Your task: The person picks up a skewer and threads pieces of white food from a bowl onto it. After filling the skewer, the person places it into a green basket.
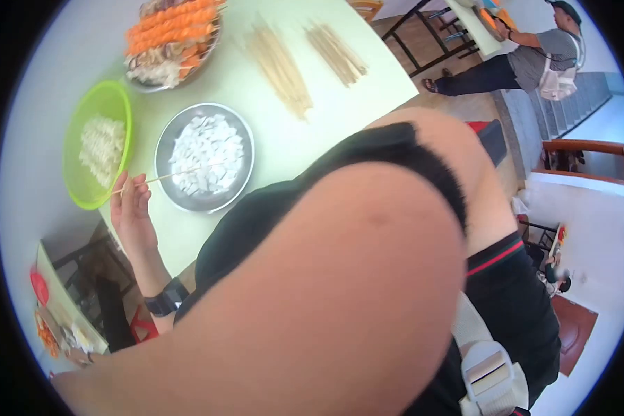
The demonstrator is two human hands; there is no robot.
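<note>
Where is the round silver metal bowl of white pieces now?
In the head view, the round silver metal bowl sits left of centre on the pale green table, just right of the lime-green plastic basin.

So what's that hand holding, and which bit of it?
A thin stick; the hand grips it near the end away from the metal bowl.

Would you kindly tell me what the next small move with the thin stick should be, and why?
I would probably ease the tip of the stick into one of the white pieces, since the hand holds it with its far end over the metal bowl of pieces, and its visible length looks bare.
</note>
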